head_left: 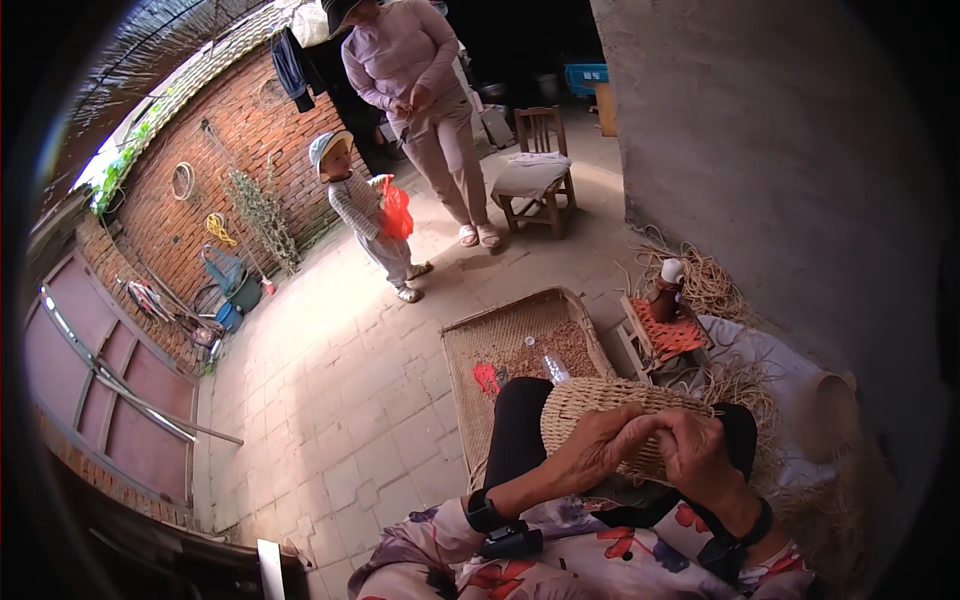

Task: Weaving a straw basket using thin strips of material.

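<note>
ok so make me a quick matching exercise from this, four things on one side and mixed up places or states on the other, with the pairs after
Column one
1. woven straw basket
2. wooden chair
3. red plastic bag
4. coil of yellow cord

Column two
A. held by a standing person in a striped top
B. hanging against the brick wall
C. by the left hand and right hand
D. with a pale cloth over its seat

Right pairs: 1-C, 2-D, 3-A, 4-B
</note>
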Demonstrator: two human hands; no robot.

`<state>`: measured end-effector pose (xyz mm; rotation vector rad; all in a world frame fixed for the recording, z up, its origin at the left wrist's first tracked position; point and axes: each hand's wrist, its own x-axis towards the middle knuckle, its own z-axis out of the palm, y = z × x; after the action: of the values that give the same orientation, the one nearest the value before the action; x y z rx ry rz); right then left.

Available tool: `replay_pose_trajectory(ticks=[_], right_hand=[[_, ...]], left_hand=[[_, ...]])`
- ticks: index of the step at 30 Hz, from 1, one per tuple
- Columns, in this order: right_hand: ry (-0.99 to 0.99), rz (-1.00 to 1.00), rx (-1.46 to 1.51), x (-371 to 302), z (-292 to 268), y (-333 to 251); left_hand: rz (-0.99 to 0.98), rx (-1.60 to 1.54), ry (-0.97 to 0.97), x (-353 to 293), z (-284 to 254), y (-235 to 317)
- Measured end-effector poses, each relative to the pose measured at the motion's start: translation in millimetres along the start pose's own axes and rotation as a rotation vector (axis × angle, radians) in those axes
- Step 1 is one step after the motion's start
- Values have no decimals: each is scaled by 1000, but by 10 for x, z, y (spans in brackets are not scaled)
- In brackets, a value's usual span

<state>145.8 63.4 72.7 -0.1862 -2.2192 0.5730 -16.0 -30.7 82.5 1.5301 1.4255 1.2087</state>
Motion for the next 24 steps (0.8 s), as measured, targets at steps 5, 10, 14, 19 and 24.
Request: replay_pose_trajectory(ticks=[5, 10, 14, 19, 24], right_hand=[[-79, 14, -25, 0, 44, -18], [-145, 11, -5, 12, 28, -3], [-280, -17, 11, -9, 2, -36], [-361, -50, 31, -19, -36, -99], [-392, 1, 125, -40, -25, -124]], left_hand=[[2, -2, -46, -87, -62, -151], [29, -70, -157, -121, -156, -271], [-268, -300, -397, -185, -313, -292], [-324, -468, -433, -263, -273, -374], [-297, -427, -396, -290, -219, -469]])
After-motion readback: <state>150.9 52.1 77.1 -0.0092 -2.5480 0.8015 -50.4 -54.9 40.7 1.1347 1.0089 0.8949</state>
